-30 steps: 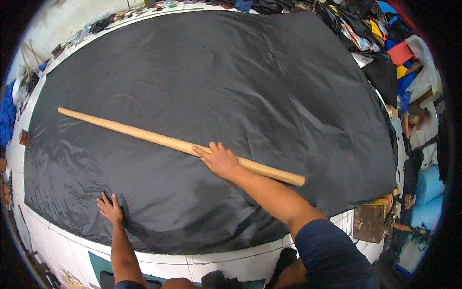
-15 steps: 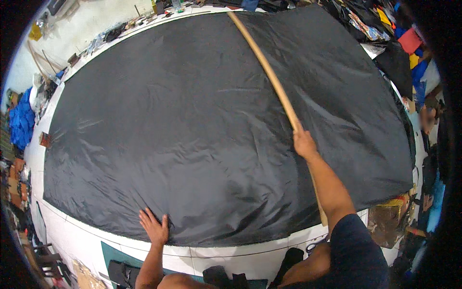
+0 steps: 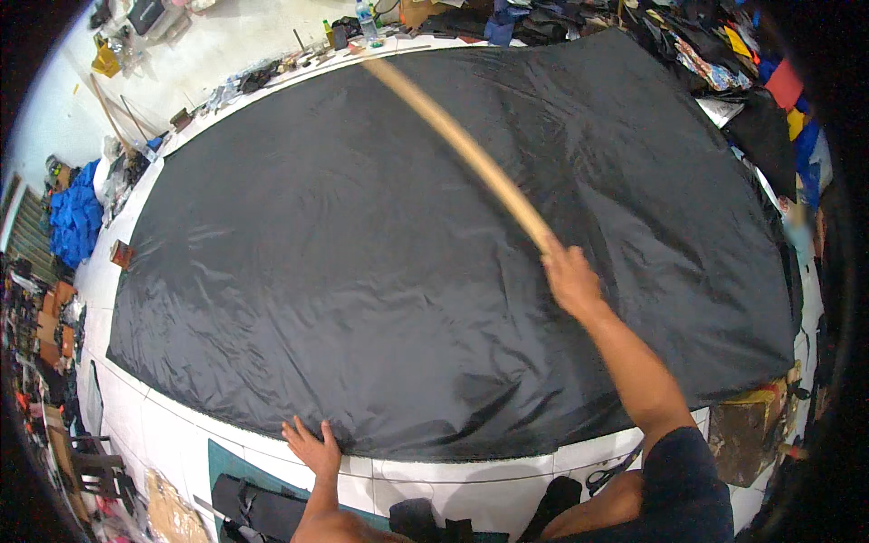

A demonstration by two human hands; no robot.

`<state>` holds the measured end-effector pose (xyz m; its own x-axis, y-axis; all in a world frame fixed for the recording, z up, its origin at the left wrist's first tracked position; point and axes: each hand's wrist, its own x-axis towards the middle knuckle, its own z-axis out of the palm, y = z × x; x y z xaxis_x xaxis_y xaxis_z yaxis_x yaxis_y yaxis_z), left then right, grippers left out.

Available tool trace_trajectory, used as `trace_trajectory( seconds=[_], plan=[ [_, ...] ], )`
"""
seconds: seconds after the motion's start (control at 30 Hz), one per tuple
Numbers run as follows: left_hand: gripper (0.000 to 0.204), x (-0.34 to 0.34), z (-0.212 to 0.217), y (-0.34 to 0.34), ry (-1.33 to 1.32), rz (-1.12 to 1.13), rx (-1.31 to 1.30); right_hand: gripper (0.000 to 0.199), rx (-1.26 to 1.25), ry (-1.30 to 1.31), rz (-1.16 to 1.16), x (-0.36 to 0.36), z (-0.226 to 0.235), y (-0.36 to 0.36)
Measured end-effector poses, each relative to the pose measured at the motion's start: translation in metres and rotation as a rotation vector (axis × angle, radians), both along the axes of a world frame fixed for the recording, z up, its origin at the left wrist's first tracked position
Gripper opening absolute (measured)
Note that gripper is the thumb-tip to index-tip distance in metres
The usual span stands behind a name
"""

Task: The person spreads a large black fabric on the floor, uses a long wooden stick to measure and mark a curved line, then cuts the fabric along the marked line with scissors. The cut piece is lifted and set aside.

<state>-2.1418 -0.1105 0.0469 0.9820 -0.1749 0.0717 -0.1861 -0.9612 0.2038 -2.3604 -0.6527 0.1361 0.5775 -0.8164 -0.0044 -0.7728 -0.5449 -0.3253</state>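
A big sheet of black, slightly shiny fabric (image 3: 362,226) lies spread over the white tiled floor, with wrinkles across its near half. My right hand (image 3: 575,282) is closed round a long, flat wooden stick (image 3: 475,158) above the right half of the sheet. The stick reaches away to the far left, its far end at the sheet's far edge; its near part is hidden behind my hand and forearm. At the near edge of the sheet, my left hand (image 3: 312,445) rests open with fingers spread, palm down on the fabric.
A brown block-like box (image 3: 744,439) stands at the sheet's near right corner. Scissors (image 3: 608,475) lie by my right knee. Coloured fabric heaps (image 3: 724,72) fill the far right. A blue bundle (image 3: 76,217) sits at the left, and a water bottle (image 3: 366,18) at the far edge.
The stick's far end has swung left, and its near end no longer shows past my right arm. My left hand stays open at the near edge. The whole view has shifted slightly.
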Motion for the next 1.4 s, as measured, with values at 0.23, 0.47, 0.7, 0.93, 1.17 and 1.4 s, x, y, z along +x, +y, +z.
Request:
trace_trajectory(
  seconds=[0.23,0.47,0.7,0.93,1.17,1.4],
  plan=[
    [0.089,0.004,-0.005,0.016,0.224,0.428,-0.389,0.048,-0.070,-0.036,0.409,0.150,0.001,0.087],
    [0.089,0.008,-0.024,0.035,0.312,0.241,-0.695,0.051,0.184,0.095,0.195,0.192,-0.027,0.066],
    [0.095,0.000,-0.024,0.044,0.427,0.341,-1.011,0.055,0.373,0.080,-0.121,0.127,-0.015,0.006],
    [0.075,-0.005,0.002,0.024,0.814,0.592,-1.130,0.054,0.233,0.028,-0.280,-0.011,-0.057,-0.039],
    [0.052,0.014,-0.031,0.030,0.840,0.670,-1.244,0.053,0.062,-0.095,-0.376,-0.059,-0.035,-0.070],
    [0.025,0.018,-0.045,0.036,0.657,0.634,-1.189,0.056,-0.046,-0.029,-0.090,-0.093,-0.001,0.023]
  ],
)
